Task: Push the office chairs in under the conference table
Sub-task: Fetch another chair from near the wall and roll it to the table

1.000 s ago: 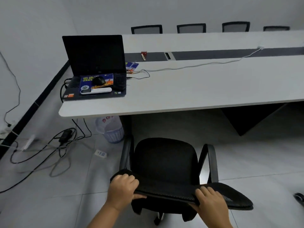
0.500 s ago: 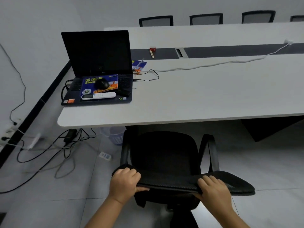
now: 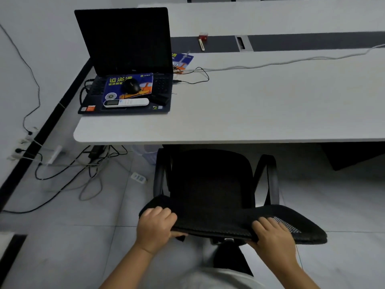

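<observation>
Both your left hand [image 3: 155, 228] and right hand [image 3: 273, 236] are gripping the black mesh office chair [image 3: 212, 184] backrest, fingers curled over it; you are sliding its seat under the white conference table [image 3: 260, 113], needing one straight forward push.

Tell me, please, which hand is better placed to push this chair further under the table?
Neither alone, but the left hand is slightly better: it grips the backrest at its very end. The right hand holds inside its end. Both fingers wrap the top edge, so pushing together seems best.
</observation>
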